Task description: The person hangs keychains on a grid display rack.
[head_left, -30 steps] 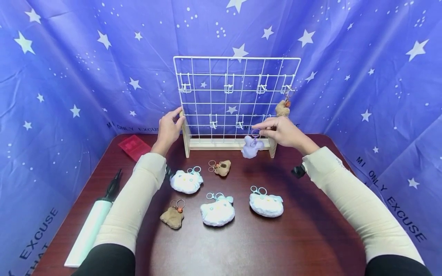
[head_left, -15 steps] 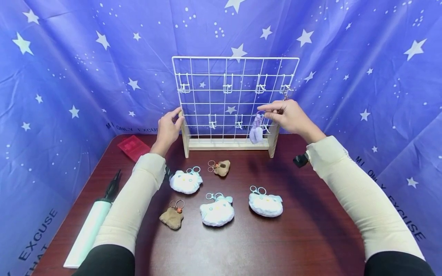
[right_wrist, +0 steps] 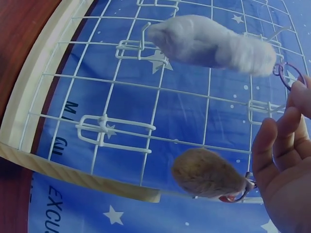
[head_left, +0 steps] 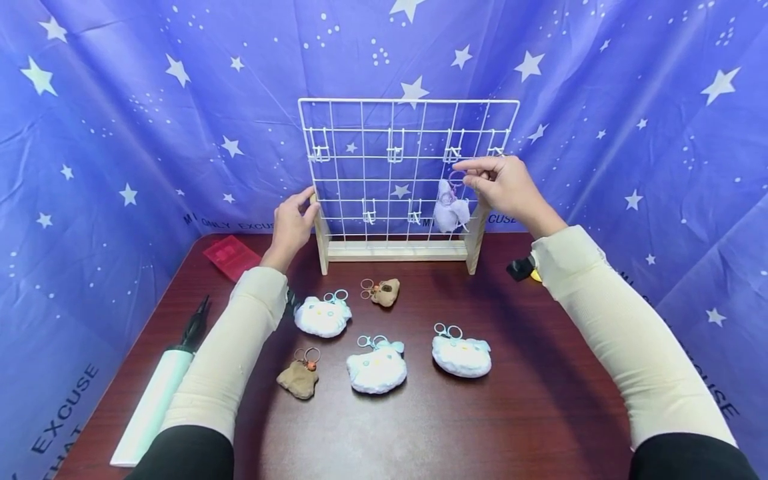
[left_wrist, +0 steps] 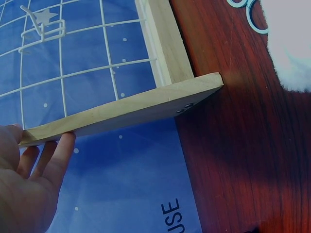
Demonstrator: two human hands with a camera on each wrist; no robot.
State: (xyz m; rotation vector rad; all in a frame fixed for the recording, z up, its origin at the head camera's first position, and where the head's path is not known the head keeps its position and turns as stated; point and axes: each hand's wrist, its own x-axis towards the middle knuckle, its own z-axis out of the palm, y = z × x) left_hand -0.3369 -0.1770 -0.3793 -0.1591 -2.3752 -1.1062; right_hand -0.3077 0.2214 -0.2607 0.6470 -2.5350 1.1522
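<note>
A white wire grid rack (head_left: 396, 251) with a wooden base stands at the back of the table. My left hand (head_left: 291, 225) grips the top of its left wooden side post (left_wrist: 121, 105), fingertips against the outer face. My right hand (head_left: 509, 190) pinches the purple ring (right_wrist: 291, 73) of a lavender plush keychain (head_left: 451, 208), which hangs in front of the grid's right part. The ring is just below an upper wire hook (head_left: 453, 155). In the right wrist view, a brown plush keychain (right_wrist: 204, 172) hangs near the right edge; my right hand hides it in the head view.
White cat-face plush keychains (head_left: 377, 368) and brown plush keychains (head_left: 298, 380) lie on the dark red table (head_left: 444, 427). A red plastic packet (head_left: 233, 257) and a white tube with black top (head_left: 155, 407) are at left. Starry blue cloth (head_left: 198, 133) encloses the table.
My right hand has raised the lavender plush keychain from near the base up toward the upper hooks, and the plush has swung round. The left hand stays on the post.
</note>
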